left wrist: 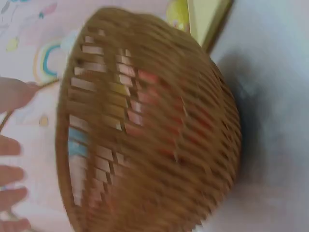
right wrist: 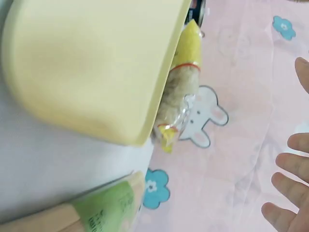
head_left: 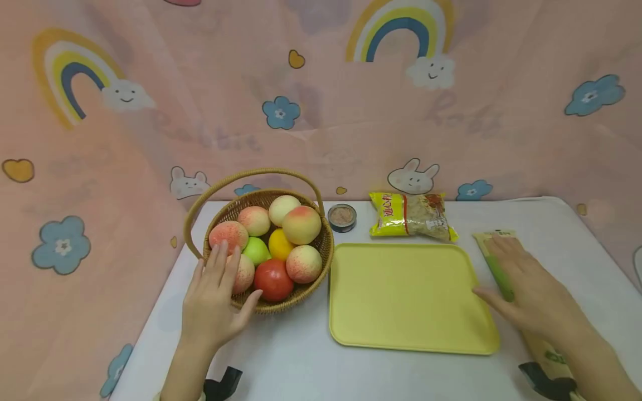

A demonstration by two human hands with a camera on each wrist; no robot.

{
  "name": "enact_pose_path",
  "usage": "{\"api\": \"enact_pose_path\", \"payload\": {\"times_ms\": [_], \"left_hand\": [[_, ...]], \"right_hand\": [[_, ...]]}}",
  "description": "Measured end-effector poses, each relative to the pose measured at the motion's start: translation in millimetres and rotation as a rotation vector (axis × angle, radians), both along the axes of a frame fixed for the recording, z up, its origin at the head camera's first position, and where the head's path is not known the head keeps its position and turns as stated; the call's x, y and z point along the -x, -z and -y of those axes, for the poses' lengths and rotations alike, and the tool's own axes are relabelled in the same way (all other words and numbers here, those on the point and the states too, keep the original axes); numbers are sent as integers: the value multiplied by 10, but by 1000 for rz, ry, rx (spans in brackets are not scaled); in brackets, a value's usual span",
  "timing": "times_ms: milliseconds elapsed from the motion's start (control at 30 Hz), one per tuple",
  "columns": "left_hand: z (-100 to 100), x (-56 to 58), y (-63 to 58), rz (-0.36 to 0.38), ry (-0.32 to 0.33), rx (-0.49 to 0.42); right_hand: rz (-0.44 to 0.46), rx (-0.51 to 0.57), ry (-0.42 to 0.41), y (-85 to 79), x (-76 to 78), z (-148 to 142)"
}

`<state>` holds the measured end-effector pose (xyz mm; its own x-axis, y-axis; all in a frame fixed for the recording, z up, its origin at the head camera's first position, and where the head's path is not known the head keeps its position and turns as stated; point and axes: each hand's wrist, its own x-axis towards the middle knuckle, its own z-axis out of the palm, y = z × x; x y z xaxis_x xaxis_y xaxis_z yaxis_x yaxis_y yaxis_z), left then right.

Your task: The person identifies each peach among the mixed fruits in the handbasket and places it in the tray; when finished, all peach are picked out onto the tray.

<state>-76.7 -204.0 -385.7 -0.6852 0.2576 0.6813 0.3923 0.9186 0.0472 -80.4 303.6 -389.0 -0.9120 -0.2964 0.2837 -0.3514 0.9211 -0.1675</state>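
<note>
My left hand (head_left: 213,303), fingers straight, hovers over the near left side of a wicker basket (head_left: 326,253) of fruit. The basket holds several peaches (head_left: 302,225), a round green fruit (head_left: 256,251), a yellow one (head_left: 281,245) and a red one (head_left: 273,280). In the left wrist view the fingertips (left wrist: 12,186) stand apart from the basket's rim. My right hand (head_left: 531,287) is spread above a long packet with a green label (head_left: 499,275), partly hiding it. The right wrist view shows its fingers (right wrist: 292,188) apart from the packet. Neither hand holds anything.
A yellow tray (head_left: 411,301) lies between the hands. Behind it are a small round tin (head_left: 342,217) and a yellow and clear bag of dry food (head_left: 413,216). A tall arched handle (head_left: 261,171) rises from the basket. A pink patterned cloth (head_left: 326,150) hangs behind the white table.
</note>
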Motion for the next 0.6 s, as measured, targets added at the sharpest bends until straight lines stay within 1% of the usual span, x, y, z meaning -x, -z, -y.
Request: {"api": "enact_pose_path", "payload": {"times_ms": [100,167,233,267,333,400,533,600], "left_hand": [[127,-56,58,-139,16,-81],[235,-83,100,-201,20,-131],[352,-102,137,-222,21,-187],[411,-108,149,-216,24,-218],[521,-102,162,-178,31,-276],[619,-78,161,-104,52,-336],[770,18,147,121,84,-444],[823,80,164,212,96,-490]], "right_hand": [[19,42,-18,-44,17,108],[17,60,-43,-60,33,176],[8,70,-76,-75,50,248],[7,74,-99,-87,56,286],[-6,78,-142,-127,65,368],[-18,81,-180,-190,74,468],[-71,110,-256,-347,125,708],[-89,128,-305,-427,170,837]]}}
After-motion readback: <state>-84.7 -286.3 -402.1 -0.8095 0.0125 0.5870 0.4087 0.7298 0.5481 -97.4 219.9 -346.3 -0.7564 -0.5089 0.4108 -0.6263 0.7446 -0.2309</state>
